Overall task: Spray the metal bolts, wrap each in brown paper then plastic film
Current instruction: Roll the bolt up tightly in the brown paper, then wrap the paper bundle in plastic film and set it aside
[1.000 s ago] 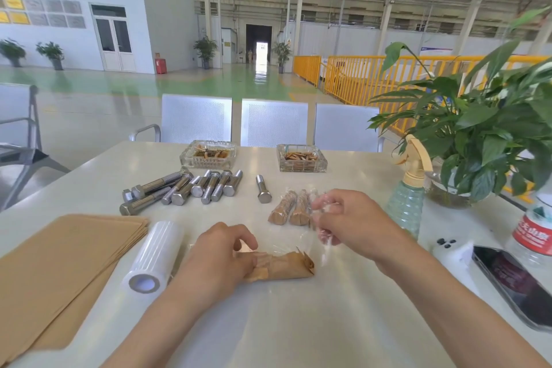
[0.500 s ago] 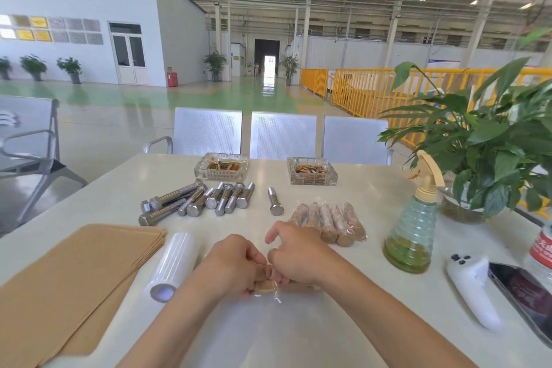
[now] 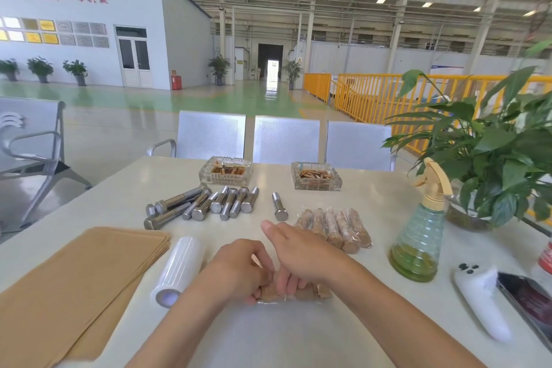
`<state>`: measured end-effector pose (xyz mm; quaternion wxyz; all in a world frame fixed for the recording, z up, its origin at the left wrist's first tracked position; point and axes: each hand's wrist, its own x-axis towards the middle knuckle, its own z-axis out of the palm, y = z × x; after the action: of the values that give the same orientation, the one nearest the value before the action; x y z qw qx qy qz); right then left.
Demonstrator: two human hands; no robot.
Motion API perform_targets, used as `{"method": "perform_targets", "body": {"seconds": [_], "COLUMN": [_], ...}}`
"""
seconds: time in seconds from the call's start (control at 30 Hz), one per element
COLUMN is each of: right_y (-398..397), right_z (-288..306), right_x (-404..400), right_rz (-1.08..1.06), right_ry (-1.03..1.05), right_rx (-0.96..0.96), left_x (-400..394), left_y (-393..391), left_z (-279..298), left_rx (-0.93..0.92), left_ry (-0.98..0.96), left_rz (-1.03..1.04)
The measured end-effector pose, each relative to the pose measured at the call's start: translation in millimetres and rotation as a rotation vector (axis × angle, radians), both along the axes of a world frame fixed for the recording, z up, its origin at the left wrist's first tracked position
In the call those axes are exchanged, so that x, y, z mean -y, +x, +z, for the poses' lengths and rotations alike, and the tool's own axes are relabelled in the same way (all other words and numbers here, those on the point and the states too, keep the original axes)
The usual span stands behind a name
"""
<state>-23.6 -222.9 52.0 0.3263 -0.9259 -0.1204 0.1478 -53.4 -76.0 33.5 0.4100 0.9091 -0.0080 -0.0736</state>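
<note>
Bolt (image 3: pixel 301 293) in brown paper, lying crosswise at the near middle of the table (image 3: pixel 298 337), half under both hands, clear plastic film already around it. Left hand (image 3: pixel 239 272) curled over its left end, gripping. Right hand (image 3: pixel 301 254) laid across the middle, fingers (image 3: pixel 288 284) bent down onto the bundle and pressing, thumb raised; seems to be rolling the film tight.

Likely heavy and stiff for its size: solid steel inside, no give. Outside a different matter: film slick and clingy, paper crinkly and easily torn at the twisted ends. Best held around the thick middle, with the ends left for tucking.

Just behind the right hand, five finished bundles (image 3: pixel 334 228) in a row. Farther back, one bare bolt (image 3: pixel 279 206) alone and a cluster of bare bolts (image 3: pixel 203 206) to its left. Film roll (image 3: pixel 176 270) just left of the hands, beside the stack of brown paper (image 3: pixel 74 284). Spray bottle (image 3: pixel 421 236) at right, well apart from the hands.
</note>
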Motion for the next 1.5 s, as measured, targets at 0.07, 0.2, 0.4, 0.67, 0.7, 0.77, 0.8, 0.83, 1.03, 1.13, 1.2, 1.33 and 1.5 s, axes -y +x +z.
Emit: {"method": "perform_targets", "body": {"seconds": [0.07,0.2,0.4,0.67,0.7,0.77,0.8,0.83,1.03,1.13,1.2,1.33,1.5], "right_y": [0.8,-5.7,-26.2,-33.6,-34.1,-34.5,-34.4,-34.2,-33.7,-34.2,-35.0,-39.0,-49.0], "right_z": [-3.8,-20.9,-42.0,-60.6,-62.4,-64.8,-65.1,-65.2,-66.6,-65.7,-62.3,-58.1,-55.2], "right_x": [4.0,17.2,38.3,33.1,31.2,28.3,27.2,26.5,23.7,23.5,23.9,25.4,15.7], "right_rz": [-0.033,-0.077,0.136,0.102,0.105,0.113,0.116,0.121,0.130,0.136,0.119,0.031,0.057], "right_ry": [0.032,0.098,-0.084,-0.070,-0.092,-0.127,-0.136,-0.141,-0.155,-0.182,-0.176,-0.113,-0.209], "right_rx": [0.015,0.173,0.549,0.616,0.631,0.662,0.673,0.682,0.698,0.692,0.679,0.665,0.794], "left_x": [-1.8,-1.1,-5.8,-6.4,-7.1,-9.1,-10.1,-10.7,-12.6,-8.4,-4.9,0.5,6.9], "left_y": [0.8,3.8,12.3,18.7,18.5,16.9,14.7,12.3,8.0,5.0,2.4,0.4,-3.0], "left_z": [-4.9,-9.2,-4.3,-4.0,-6.1,-9.4,-10.2,-10.9,-8.5,-5.6,-4.5,0.4,0.9], "left_rx": [-0.004,0.000,-0.132,-0.169,-0.146,-0.092,-0.066,-0.040,0.178,0.248,0.253,0.243,0.238], "left_ry": [-0.051,-0.045,-0.150,-0.192,-0.192,-0.170,-0.156,-0.136,0.292,0.403,0.450,0.498,0.529], "left_rz": [0.031,0.052,0.009,-0.013,-0.007,-0.033,-0.064,-0.098,-0.192,-0.208,-0.211,-0.198,-0.159]}}
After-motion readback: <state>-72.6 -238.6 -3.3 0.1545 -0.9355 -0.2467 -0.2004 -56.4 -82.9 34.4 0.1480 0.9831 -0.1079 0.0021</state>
